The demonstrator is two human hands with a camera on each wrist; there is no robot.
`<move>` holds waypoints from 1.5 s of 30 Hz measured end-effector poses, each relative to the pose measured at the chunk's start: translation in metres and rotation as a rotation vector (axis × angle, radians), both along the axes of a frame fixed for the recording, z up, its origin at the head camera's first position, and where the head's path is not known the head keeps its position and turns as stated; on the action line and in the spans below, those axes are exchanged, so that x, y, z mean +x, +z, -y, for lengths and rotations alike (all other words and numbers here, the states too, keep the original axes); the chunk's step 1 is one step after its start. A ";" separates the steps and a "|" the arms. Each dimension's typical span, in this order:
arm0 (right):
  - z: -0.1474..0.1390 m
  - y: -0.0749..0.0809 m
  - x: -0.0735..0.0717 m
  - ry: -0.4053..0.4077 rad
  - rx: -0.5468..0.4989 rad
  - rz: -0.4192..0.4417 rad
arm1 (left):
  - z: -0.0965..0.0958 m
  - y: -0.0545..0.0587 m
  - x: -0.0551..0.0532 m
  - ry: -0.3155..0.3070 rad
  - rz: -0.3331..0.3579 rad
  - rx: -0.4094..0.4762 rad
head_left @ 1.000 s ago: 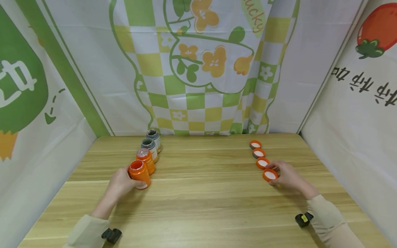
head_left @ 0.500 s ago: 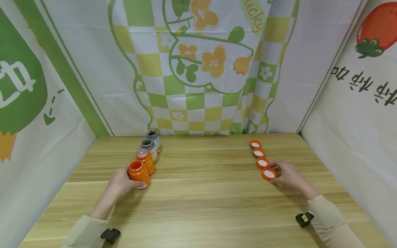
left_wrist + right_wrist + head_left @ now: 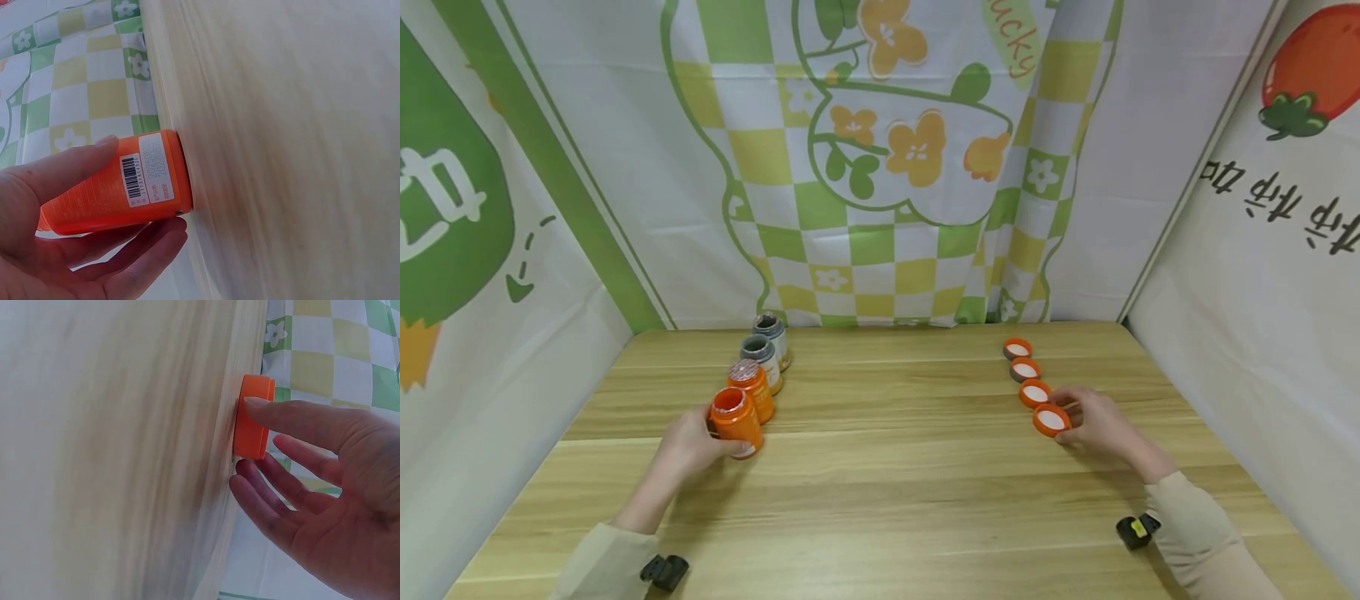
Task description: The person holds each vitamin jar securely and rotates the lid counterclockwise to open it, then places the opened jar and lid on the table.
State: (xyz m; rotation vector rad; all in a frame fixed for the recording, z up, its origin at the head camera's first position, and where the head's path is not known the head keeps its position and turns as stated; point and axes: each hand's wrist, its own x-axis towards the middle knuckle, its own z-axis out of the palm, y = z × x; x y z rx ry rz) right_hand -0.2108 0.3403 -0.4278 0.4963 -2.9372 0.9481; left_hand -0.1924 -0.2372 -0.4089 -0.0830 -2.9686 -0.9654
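My left hand (image 3: pixel 688 442) grips the front orange jar (image 3: pixel 737 423), which stands upright without a lid, its mouth facing up. In the left wrist view the thumb lies along the jar's side near a barcode label (image 3: pixel 145 172), with the fingers curled round the opposite side. Over on the right, my right hand (image 3: pixel 1093 422) holds the nearest orange lid (image 3: pixel 1051 421) by its edge; its white inner face points up. The right wrist view has the thumb on the lid's orange rim (image 3: pixel 253 428) and fingertips at its other side.
Behind the held jar stand a second orange jar (image 3: pixel 752 392) with a silvery top and two grey open jars (image 3: pixel 762 361). Several lids form a line on the right, including another orange lid (image 3: pixel 1034 393). A patterned curtain (image 3: pixel 895 250) closes off the table's back edge.
The right hand has shifted the nearest lid slightly left and back, closer to the lid behind it. The left hand and its jar have stayed in place.
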 end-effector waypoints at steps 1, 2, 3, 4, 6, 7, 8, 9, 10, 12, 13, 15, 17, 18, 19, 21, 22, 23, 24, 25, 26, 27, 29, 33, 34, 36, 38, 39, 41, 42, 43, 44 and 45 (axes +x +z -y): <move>-0.001 0.000 0.001 -0.005 0.000 0.004 | 0.000 0.000 0.001 -0.003 -0.004 -0.006; -0.001 0.000 0.002 -0.014 0.007 0.006 | 0.001 0.000 0.001 -0.006 -0.007 -0.011; -0.002 0.000 0.003 -0.024 0.013 0.006 | 0.001 0.000 0.002 -0.007 -0.007 -0.014; -0.003 0.000 0.004 -0.033 0.016 0.006 | 0.002 0.000 0.003 -0.007 -0.006 -0.016; -0.004 0.001 0.007 -0.056 0.033 0.009 | 0.002 0.000 0.004 -0.002 0.007 -0.015; -0.005 0.001 0.008 -0.068 0.044 0.010 | 0.003 0.001 0.005 -0.001 0.016 -0.012; -0.006 0.001 0.009 -0.081 0.055 0.016 | 0.003 0.001 0.005 0.000 0.022 -0.010; -0.006 0.002 0.011 -0.090 0.063 0.026 | 0.003 0.002 0.006 0.000 0.027 -0.012; -0.007 0.002 0.012 -0.097 0.072 0.038 | 0.004 0.002 0.007 -0.002 0.030 -0.012; -0.008 0.004 0.016 -0.114 0.083 0.066 | 0.005 0.003 0.008 -0.005 0.034 -0.016; -0.009 0.005 0.017 -0.120 0.091 0.076 | 0.005 0.003 0.009 -0.007 0.035 -0.016; -0.010 0.007 0.020 -0.123 0.105 0.093 | 0.006 0.003 0.011 -0.004 0.042 -0.017; -0.010 0.009 0.023 -0.126 0.113 0.112 | 0.007 0.002 0.013 0.002 0.050 -0.018; -0.010 0.010 0.025 -0.123 0.124 0.121 | 0.007 0.002 0.014 0.002 0.052 -0.021; -0.010 0.011 0.026 -0.120 0.138 0.131 | 0.008 0.002 0.015 0.006 0.055 -0.028; -0.009 0.014 0.029 -0.114 0.159 0.164 | 0.009 0.003 0.017 0.009 0.059 -0.044; -0.009 0.015 0.030 -0.112 0.168 0.180 | 0.009 0.003 0.018 0.009 0.064 -0.051; -0.008 0.016 0.031 -0.109 0.176 0.194 | 0.009 0.003 0.018 0.007 0.070 -0.055; -0.006 0.018 0.033 -0.104 0.185 0.204 | 0.009 0.004 0.019 0.005 0.074 -0.061; -0.005 0.019 0.034 -0.101 0.192 0.211 | 0.009 0.004 0.020 0.004 0.081 -0.063; -0.004 0.020 0.035 -0.100 0.190 0.224 | 0.009 0.004 0.020 -0.002 0.084 -0.064; -0.002 0.021 0.035 -0.097 0.190 0.231 | 0.008 0.004 0.021 -0.006 0.087 -0.063; 0.000 0.022 0.037 -0.096 0.189 0.233 | 0.008 0.004 0.022 -0.023 0.084 -0.061; 0.004 0.021 0.038 -0.095 0.186 0.231 | 0.005 0.003 0.023 -0.054 0.065 -0.067; 0.004 0.020 0.038 -0.091 0.188 0.226 | 0.005 0.003 0.023 -0.063 0.058 -0.072; 0.006 0.020 0.038 -0.083 0.191 0.218 | 0.003 0.002 0.024 -0.078 0.047 -0.083; 0.008 0.019 0.037 -0.068 0.198 0.204 | 0.000 0.002 0.025 -0.092 0.033 -0.097; 0.009 0.019 0.037 -0.062 0.199 0.200 | -0.001 0.001 0.025 -0.098 0.028 -0.104; 0.011 0.020 0.037 -0.043 0.202 0.185 | -0.005 0.001 0.025 -0.109 0.018 -0.111; 0.013 0.020 0.036 -0.034 0.208 0.175 | -0.006 0.001 0.026 -0.115 0.013 -0.114; 0.014 0.020 0.036 -0.024 0.209 0.165 | -0.008 0.000 0.026 -0.123 0.009 -0.114; 0.015 0.020 0.036 -0.015 0.214 0.156 | -0.011 0.000 0.026 -0.131 0.006 -0.112; 0.017 0.020 0.035 -0.013 0.213 0.155 | -0.013 0.000 0.026 -0.137 0.006 -0.109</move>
